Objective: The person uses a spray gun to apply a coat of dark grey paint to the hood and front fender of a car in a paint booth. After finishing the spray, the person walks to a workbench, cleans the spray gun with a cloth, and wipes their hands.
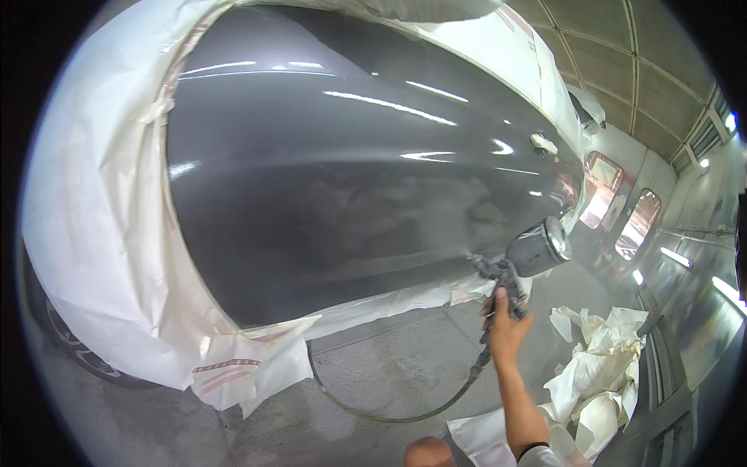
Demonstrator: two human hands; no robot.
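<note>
One spray gun (504, 274) sits between three and four o'clock, gripped in our right hand (507, 325), its fingers curled around it; we cannot tell how the fingers of our left hand stand. The gun's cup (533, 251) tilts toward two o'clock, just beside the lower part of a dark grey car door (272, 194). Below our grip a hose (381, 419) loops through six o'clock. Masking paper (93, 194) borders the door at nine o'clock; crumpled paper (603, 362) lies at four.
</note>
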